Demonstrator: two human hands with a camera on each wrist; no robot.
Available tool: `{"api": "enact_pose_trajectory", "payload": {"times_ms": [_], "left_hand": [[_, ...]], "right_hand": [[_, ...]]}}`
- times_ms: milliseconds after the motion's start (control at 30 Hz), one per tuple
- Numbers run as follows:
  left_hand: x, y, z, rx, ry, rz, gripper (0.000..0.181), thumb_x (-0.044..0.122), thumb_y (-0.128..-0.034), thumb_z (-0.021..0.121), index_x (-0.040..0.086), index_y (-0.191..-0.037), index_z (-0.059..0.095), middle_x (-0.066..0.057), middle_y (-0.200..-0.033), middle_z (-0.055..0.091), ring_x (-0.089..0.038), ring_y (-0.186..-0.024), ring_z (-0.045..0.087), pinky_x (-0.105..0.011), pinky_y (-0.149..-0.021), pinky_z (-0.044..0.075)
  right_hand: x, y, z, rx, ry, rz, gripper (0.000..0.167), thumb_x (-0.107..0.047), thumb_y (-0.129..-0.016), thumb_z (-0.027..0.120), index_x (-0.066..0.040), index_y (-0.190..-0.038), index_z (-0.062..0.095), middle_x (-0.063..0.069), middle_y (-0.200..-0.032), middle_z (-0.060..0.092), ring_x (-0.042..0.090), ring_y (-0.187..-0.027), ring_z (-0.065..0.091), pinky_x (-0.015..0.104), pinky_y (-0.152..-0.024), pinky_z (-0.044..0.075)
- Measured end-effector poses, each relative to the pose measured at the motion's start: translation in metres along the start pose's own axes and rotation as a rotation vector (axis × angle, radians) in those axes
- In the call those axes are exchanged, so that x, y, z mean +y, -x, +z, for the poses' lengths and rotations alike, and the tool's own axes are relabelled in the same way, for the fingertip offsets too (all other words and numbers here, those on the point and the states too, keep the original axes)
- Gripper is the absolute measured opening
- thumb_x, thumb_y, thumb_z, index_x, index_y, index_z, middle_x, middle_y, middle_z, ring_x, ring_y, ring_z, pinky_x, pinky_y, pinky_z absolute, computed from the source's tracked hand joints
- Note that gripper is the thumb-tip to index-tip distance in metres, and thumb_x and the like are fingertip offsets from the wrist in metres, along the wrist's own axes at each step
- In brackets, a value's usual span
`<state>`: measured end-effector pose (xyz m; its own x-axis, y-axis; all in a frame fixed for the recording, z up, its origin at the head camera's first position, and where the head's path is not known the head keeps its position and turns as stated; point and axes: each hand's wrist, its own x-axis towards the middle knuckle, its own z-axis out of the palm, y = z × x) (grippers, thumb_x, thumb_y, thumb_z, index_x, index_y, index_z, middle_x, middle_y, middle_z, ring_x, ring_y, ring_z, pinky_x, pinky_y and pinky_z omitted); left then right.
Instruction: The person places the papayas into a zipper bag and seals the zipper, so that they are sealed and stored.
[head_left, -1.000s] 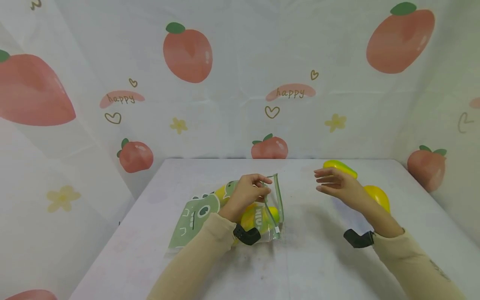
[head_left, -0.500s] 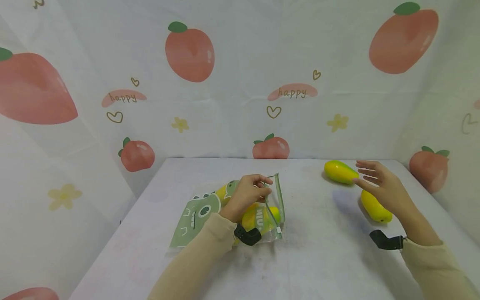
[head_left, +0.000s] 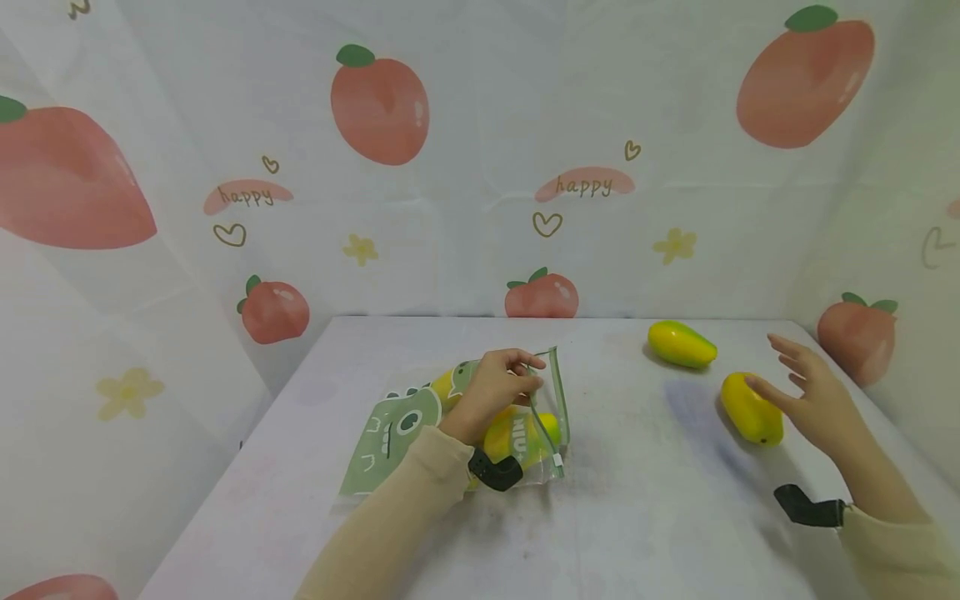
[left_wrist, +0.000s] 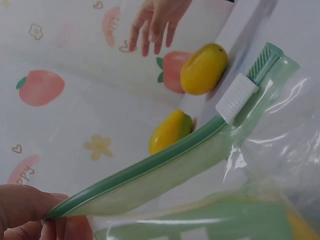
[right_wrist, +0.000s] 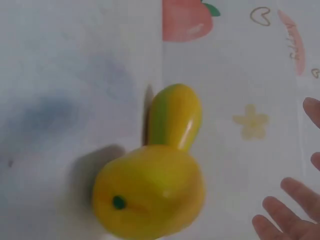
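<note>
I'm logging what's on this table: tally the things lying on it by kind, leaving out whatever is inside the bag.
Mangoes: 2
Slider zip bag: 1
Total: 3

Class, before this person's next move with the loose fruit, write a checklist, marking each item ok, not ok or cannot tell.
1. Left grip pinches the edge of the zip bag: ok.
2. Bag mouth stands open, its two edges apart: ok.
3. Right grip is free, holding nothing: ok.
4. Right grip is on the nearer loose fruit: not ok; the left wrist view shows a gap.
5. Farther loose fruit lies apart from the nearer one: ok.
6. Exact count of bagged fruit: cannot tell; print and left grip hide part.
</note>
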<state>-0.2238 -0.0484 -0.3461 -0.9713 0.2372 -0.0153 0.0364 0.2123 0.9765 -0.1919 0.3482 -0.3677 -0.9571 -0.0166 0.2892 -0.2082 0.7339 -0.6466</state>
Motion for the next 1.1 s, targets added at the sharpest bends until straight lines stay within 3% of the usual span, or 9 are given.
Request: {"api": "enact_pose_trajectory", "payload": {"times_ms": [133,300,500,767,1100], "left_hand": [[0.001,0.0,0.0,0.0,-0.001,-0.009,0.019,0.001,-0.0847,0.068,0.004,-0.104,0.07,-0.003,-0.073,0.047,-0.016,-0.061,0.054,-0.027,-0.064,0.058],[0.001,0.0,0.0,0.003,-0.015,-0.018,0.019,0.002,-0.085,0.068,0.005,-0.104,0.07,-0.003,-0.075,0.048,-0.016,-0.061,0.055,-0.027,-0.064,0.058],[0.0,0.0,0.0,0.005,-0.015,-0.029,0.019,0.003,-0.085,0.069,0.006,-0.103,0.07,-0.003,-0.076,0.048,-0.016,-0.062,0.055,-0.028,-0.066,0.058],[0.0,-0.001,0.001,-0.006,-0.028,-0.014,0.018,0.003,-0.0851,0.068,0.006,-0.103,0.07,-0.004,-0.076,0.049,-0.016,-0.061,0.057,-0.029,-0.065,0.059],[-0.002,-0.002,0.001,0.002,-0.026,-0.013,0.018,0.003,-0.085,0.069,0.006,-0.103,0.07,-0.004,-0.076,0.049,-0.017,-0.061,0.057,-0.029,-0.066,0.059]], "right_hand": [[0.013,0.005,0.0,-0.023,0.021,0.014,0.076,-0.026,-0.096,0.061,0.005,-0.151,0.019,0.04,-0.145,0.025,0.062,-0.122,0.032,0.067,-0.101,0.025],[0.03,0.005,0.001,-0.12,0.093,0.082,0.079,-0.032,-0.096,0.058,0.012,-0.147,0.017,0.047,-0.137,0.027,0.067,-0.115,0.034,0.075,-0.088,0.034],[0.046,0.002,0.003,-0.237,0.103,0.184,0.086,-0.039,-0.097,0.055,0.017,-0.145,0.01,0.05,-0.136,0.021,0.068,-0.118,0.03,0.073,-0.093,0.034],[0.053,-0.004,0.009,-0.296,0.092,0.285,0.095,-0.053,-0.096,0.049,0.015,-0.146,0.005,0.048,-0.137,0.019,0.063,-0.121,0.03,0.071,-0.095,0.035],[0.049,-0.014,0.013,-0.35,0.1,0.307,0.094,-0.053,-0.096,0.048,0.015,-0.145,0.006,0.049,-0.134,0.018,0.062,-0.116,0.031,0.071,-0.092,0.039]]}}
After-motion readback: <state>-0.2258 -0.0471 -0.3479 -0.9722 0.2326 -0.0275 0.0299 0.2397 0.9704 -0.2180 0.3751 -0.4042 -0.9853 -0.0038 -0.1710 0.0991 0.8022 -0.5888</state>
